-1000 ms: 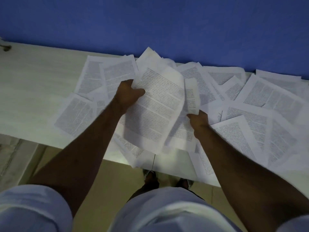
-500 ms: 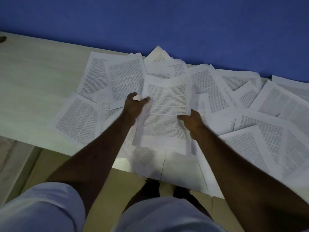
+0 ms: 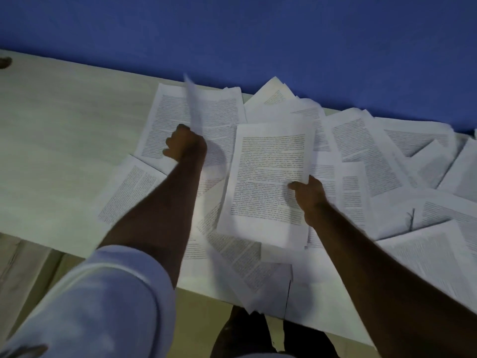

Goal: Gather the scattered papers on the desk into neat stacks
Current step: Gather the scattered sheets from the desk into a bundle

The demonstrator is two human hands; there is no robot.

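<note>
White printed sheets (image 3: 387, 161) litter the pale wooden desk (image 3: 64, 130); left hand (image 3: 185, 146) pinches one blurred lifted page (image 3: 195, 109), right hand (image 3: 308, 193) grips the gathered stack (image 3: 268, 182) steady for adding.

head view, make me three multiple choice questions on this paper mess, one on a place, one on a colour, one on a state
1. Where does the bare, paper-free part of the pale wooden desk lie?
A. the person's left
B. the person's right
C. centre

2. What colour is the wall behind the desk?
A. green
B. blue
C. white

3. What is the right hand doing?
A. resting flat on the desk
B. hanging idle
C. holding the white printed sheet by its edge

Answers: 1 A, the scattered sheets lie centre and right only. 2 B, the wall is plain blue. 3 C, its thumb lies over the sheet's right edge, while the left hand has a grip on a blurred lifted sheet.
</note>
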